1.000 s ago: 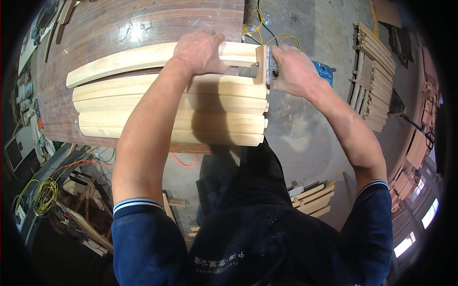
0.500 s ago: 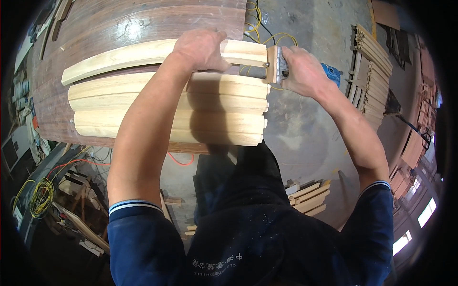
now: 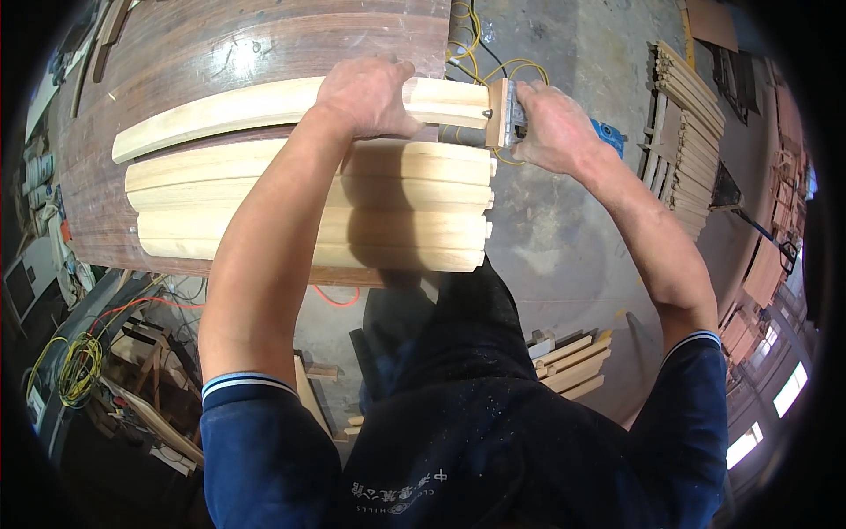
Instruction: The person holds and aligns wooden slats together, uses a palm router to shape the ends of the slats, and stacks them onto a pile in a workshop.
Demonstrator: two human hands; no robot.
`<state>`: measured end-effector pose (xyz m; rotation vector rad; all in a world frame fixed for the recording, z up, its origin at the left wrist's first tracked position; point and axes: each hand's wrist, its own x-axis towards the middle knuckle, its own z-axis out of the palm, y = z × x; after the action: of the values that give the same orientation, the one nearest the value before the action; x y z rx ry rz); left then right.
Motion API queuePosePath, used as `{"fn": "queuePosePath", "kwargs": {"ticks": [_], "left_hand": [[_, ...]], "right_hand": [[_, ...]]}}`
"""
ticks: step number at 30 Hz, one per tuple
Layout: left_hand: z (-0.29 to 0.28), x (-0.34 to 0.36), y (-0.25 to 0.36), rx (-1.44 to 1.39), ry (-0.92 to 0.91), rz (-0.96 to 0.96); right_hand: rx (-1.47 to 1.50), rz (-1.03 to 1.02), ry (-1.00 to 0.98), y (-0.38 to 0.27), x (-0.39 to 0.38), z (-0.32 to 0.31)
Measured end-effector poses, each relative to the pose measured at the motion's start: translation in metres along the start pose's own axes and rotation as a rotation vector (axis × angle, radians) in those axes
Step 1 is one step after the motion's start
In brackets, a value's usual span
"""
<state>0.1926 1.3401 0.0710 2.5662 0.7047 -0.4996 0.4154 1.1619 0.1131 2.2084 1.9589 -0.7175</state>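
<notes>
A pale, slightly curved wooden strip (image 3: 220, 108) lies lengthwise on the brown table. My left hand (image 3: 366, 95) is closed over it toward its right end, thumb on the near side. Off the table's right edge, my right hand (image 3: 557, 129) grips a blue trim router (image 3: 608, 135) lying on its side. The router's wooden base plate (image 3: 497, 113) stands upright against the strip's right end, and a small metal bit shows at the plate's face. Much of the router's body is hidden behind my right hand. Several similar wooden strips (image 3: 220, 231) lie side by side nearer to me.
The brown tabletop (image 3: 352, 31) ends just left of the router. Yellow cable (image 3: 480, 53) lies on the concrete floor beyond. Stacked wooden pieces (image 3: 692, 150) stand at the right, more (image 3: 573, 366) by my legs. A coiled yellow hose (image 3: 81, 370) hangs at lower left.
The router and my right hand have shifted slightly left and away from me in the picture. My left hand keeps its hold on the strip.
</notes>
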Motion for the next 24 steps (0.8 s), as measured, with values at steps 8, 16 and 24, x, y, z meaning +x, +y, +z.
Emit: {"fn": "queuePosePath", "kwargs": {"ticks": [8,16,24], "left_hand": [[0.003,0.000,-0.002,-0.019,0.018,-0.004],[-0.003,0.002,0.000,-0.020,-0.055,-0.025],[-0.003,0.001,0.000,-0.021,-0.038,-0.031]], "right_hand": [[0.016,0.002,0.003,0.001,0.003,0.002],[0.049,0.000,-0.007,0.001,-0.003,0.008],[0.075,-0.009,-0.005,0.006,-0.001,0.012]]}}
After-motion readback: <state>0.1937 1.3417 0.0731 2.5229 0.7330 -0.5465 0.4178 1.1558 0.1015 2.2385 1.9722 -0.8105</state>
